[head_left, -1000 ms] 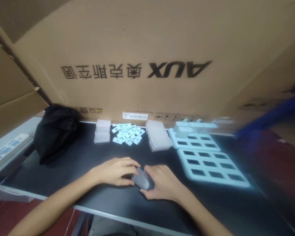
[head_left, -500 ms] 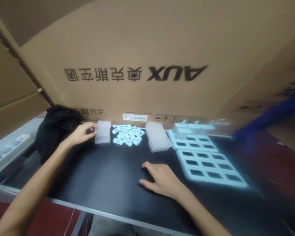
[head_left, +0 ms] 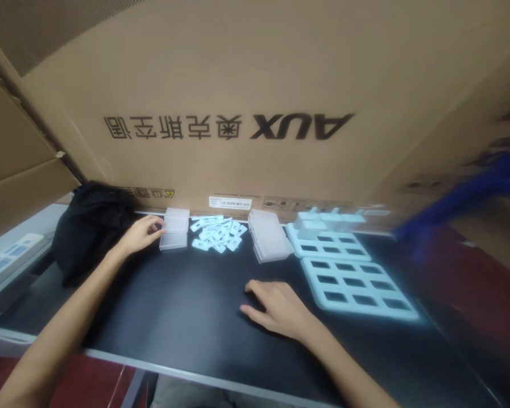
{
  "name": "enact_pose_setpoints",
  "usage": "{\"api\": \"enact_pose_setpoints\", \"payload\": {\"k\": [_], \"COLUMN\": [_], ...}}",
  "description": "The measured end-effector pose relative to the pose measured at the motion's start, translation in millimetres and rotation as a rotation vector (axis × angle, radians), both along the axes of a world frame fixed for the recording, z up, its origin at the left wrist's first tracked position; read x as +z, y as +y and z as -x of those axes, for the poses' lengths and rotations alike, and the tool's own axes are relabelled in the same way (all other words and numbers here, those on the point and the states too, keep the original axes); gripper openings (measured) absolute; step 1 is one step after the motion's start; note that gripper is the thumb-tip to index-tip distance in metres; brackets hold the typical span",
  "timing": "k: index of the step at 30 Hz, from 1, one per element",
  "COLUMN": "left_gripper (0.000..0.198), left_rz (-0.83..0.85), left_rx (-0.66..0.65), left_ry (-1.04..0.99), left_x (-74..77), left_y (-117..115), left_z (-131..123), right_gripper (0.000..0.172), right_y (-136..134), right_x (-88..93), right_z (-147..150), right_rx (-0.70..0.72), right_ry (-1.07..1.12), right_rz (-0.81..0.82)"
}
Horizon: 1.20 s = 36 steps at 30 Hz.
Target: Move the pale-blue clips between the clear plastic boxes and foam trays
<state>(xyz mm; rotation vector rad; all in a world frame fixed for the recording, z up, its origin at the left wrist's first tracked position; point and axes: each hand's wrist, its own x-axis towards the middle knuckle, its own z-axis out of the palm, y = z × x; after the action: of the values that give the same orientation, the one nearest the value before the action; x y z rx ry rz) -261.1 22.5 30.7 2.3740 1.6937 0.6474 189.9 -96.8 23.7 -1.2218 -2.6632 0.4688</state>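
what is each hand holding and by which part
The left hand touches the left edge of the stack of clear boxes; whether it grips cannot be told. The right hand lies palm down on the table, nothing seen in it.

The big cardboard box (head_left: pixel 255 68) behind the desk carries the brand "AUX" (head_left: pixel 301 126) in black letters, printed upside down, high above the right hand's fingers (head_left: pixel 257 288). High above the left hand's fingers (head_left: pixel 151 222) stand the Chinese characters 奥克斯空调 (head_left: pixel 172 127), upside down too. A white label (head_left: pixel 230 203) low on the box, to the right of the left fingers, has print too small to read.
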Motion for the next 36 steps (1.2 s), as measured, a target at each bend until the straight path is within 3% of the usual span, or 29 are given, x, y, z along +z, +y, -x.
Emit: {"api": "enact_pose_setpoints", "payload": {"k": [3, 5, 9, 11, 14, 20, 23, 29, 36], "left_gripper": [0.041, 0.041, 0.042, 0.040, 0.032, 0.019, 0.016, 0.015, 0.017], "left_rz": [-0.015, -0.039, -0.106, -0.173, -0.302, -0.329, -0.292, -0.246, -0.240], "left_rx": [0.017, 0.051, 0.147, 0.192, 0.196, -0.080, -0.253, -0.483, -0.560], "left_ry": [-0.021, -0.044, -0.112, -0.130, -0.155, -0.154, -0.061, 0.127, 0.171], "left_x": [-1.2, -2.4, -6.9, -7.8, -4.3, 5.6, 3.4, -4.3, -7.4], "left_y": [-1.4, -2.6, -6.9, -10.8, -20.3, -50.1, -63.6, -77.3, -84.0], "left_z": [-2.0, -4.0, -10.5, -16.3, -29.6, -66.8, -85.2, -110.7, -119.5], "right_gripper": [0.025, 0.026, 0.029, 0.040, 0.060, 0.057, 0.055, 0.066, 0.068], "right_y": [1.3, 6.8, 38.5, 63.2, 100.1, 141.4, 148.4, 147.0, 140.4], "right_x": [2.1, 7.6, 19.5, 18.5, 4.6, -36.3, -46.9, -49.1, -40.1], "right_z": [-7.7, -19.3, -57.9, -80.4, -108.9, -128.8, -128.1, -118.7, -105.6], "right_rx": [-0.022, -0.123, -0.627, -0.857, -1.017, -0.977, -0.941, -0.981, -0.986], "right_ry": [0.138, 0.289, 0.602, 0.681, 0.611, 0.272, 0.108, -0.091, -0.167], "right_rz": [-0.077, -0.165, -0.360, -0.404, -0.362, -0.175, -0.185, -0.242, -0.247]}}
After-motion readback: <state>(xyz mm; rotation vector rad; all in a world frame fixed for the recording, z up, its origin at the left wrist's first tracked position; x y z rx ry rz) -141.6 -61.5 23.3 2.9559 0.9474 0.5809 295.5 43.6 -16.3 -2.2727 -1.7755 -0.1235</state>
